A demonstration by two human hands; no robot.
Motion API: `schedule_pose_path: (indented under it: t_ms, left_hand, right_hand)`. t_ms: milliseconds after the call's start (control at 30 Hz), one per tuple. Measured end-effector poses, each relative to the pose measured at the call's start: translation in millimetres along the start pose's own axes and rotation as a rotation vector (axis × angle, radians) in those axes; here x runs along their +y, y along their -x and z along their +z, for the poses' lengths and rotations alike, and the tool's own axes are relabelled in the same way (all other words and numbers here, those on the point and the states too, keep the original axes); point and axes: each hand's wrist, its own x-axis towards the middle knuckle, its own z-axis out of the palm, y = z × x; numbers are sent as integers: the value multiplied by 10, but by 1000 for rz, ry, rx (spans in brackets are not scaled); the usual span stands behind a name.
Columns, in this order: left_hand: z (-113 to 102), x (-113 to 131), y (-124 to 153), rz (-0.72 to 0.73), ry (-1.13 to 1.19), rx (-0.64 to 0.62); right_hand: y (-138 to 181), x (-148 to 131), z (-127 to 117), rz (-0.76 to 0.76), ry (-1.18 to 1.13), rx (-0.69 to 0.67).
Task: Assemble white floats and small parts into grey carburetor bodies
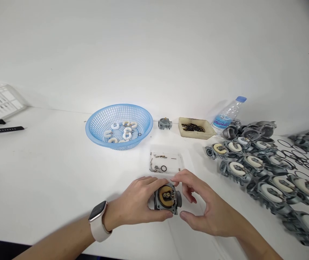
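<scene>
A grey metal carburetor (176,208) with its float side facing up is near the front of the white table. Inside it sits a tan, horseshoe-shaped float (162,196) around brass jets. My left hand (140,200), with a watch on the wrist, grips the carburetor from the left, thumb along its front and fingers behind. Just to the right, my right hand (207,209) is open, thumb and fingers apart around the carburetor's round mouth. Its index fingertip comes close to the body's back edge; whether it touches, I cannot tell.
Behind the hands, a clear tray (170,164) holds small metal parts and a black ring. Farther back stand a blue basket (95,135) of white floats, another carburetor (164,123), a cream box (196,135) of rings and a bottle (226,117). Several carburetors (238,169) and gaskets (303,164) fill the right.
</scene>
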Motion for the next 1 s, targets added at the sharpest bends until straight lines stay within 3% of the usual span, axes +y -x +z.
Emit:
schedule_pose_path:
  t_ms: [233,467,667,867,1000]
  left_hand:
    - [12,0,-1,15,-12,21]
    - [30,-30,8,19,-20,28]
    - [15,-5,4,11,-1,4]
    - [7,-6,3,19,5,0]
    - [20,-20,16,8,-24,9]
  right_hand:
    - [-20,69,48,22,196,31]
    - [-6,76,29,22,141,53]
    - [-10,50,18,120,25,-37]
    - [-14,64,29,83,33,-31]
    - [-15,114,54,31,145,80]
